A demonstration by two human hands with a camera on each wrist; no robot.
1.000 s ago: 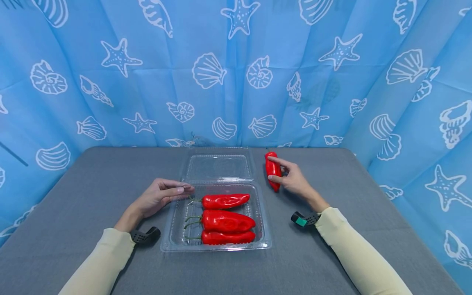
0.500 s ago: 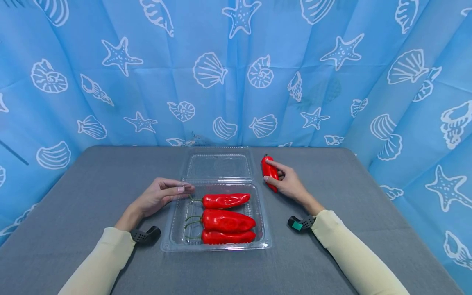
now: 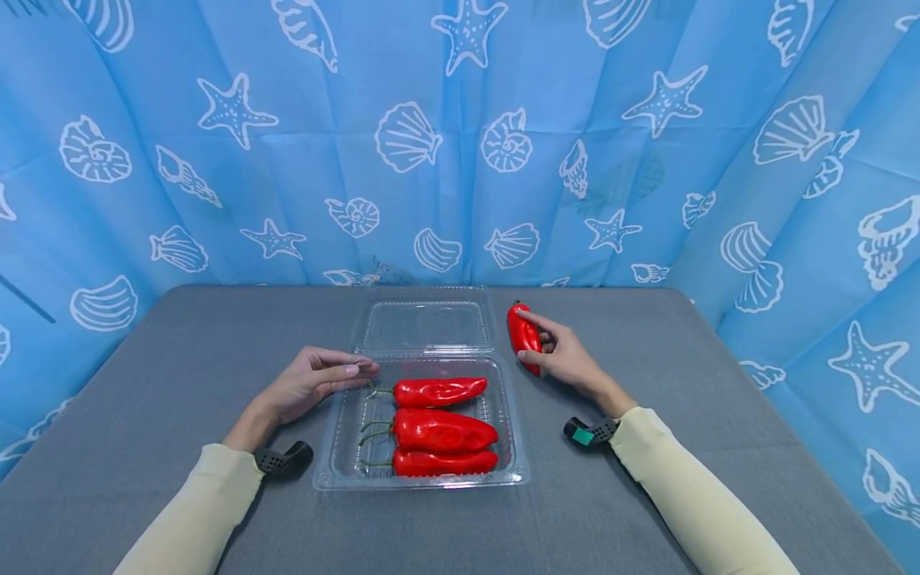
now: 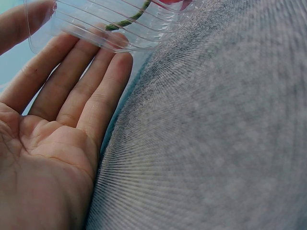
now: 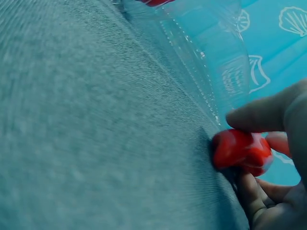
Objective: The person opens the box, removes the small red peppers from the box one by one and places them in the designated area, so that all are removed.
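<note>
Gripping a long, glossy red pepper (image 3: 521, 339) in the right hand (image 3: 568, 355), just right of a clear plastic hinged container (image 3: 424, 482); pinching its left edge with the left hand (image 3: 309, 383). Could drop the pepper through a loose hold on slick skin.

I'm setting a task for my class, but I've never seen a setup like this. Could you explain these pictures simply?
There's no machine here: a person works with a bare left hand and right hand. The wide pictures come from a camera worn on the head; the close ones, from a camera on each wrist. On the grey cloth lies an open clear container with red peppers inside. The right hand holds another pepper between thumb and fingers. The left hand touches the container's left side. Behind hangs a blue curtain.
</note>
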